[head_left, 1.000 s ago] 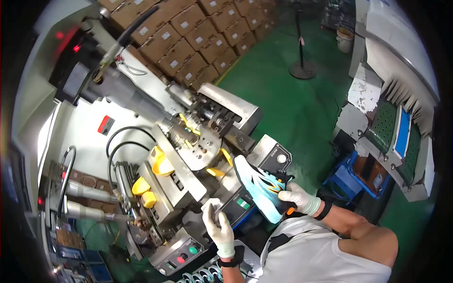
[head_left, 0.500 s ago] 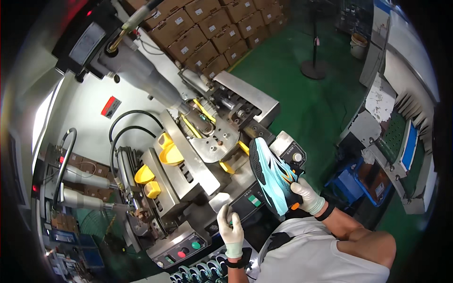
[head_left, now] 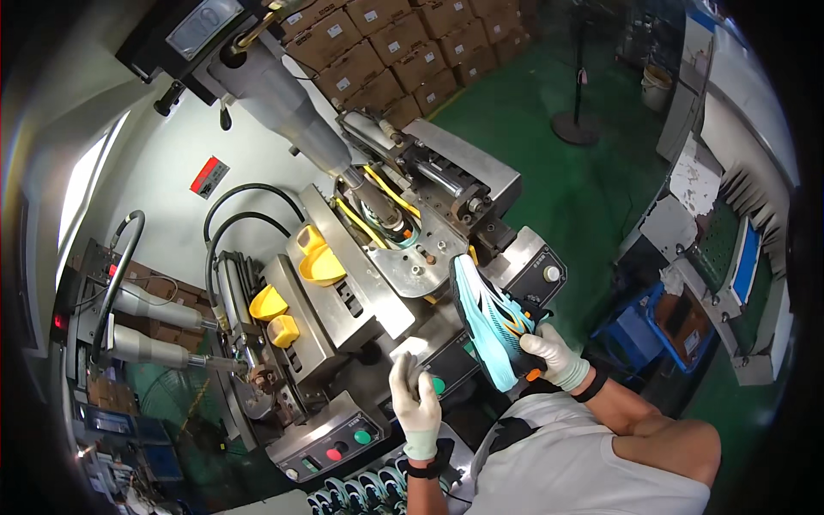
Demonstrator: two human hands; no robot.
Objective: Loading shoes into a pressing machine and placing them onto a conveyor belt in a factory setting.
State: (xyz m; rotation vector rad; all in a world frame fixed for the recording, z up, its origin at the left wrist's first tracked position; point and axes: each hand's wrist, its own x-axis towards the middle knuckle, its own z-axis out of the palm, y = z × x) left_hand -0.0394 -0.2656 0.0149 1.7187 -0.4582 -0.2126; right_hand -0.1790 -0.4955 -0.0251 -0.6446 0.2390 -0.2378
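Note:
My right hand (head_left: 554, 357), in a white glove, grips a sneaker (head_left: 491, 322) by its heel end. The shoe is light blue and white with a black sole and orange details, and its toe points up and away. My left hand (head_left: 416, 403), gloved too, is raised in front of the press (head_left: 399, 322). Its thumb stands apart from the fingers and nothing shows in it. Close to that thumb is a green button (head_left: 438, 385). Under the press's ram (head_left: 378, 206), a light blue edge like a shoe's shows between yellow pads (head_left: 360, 225).
Yellow moulded pads (head_left: 321, 266) sit on the left station. A control box (head_left: 330, 442) with red and green buttons is at the near left. Several sneakers (head_left: 360, 491) line the lower edge. Stacked cartons (head_left: 386, 60) stand behind; a blue crate (head_left: 631, 330) lies right.
The view has shifted slightly, so the press sits further right. A light blue edge now shows under the ram. My left hand moved slightly left, baring the green button. The sneaker stays in my right hand.

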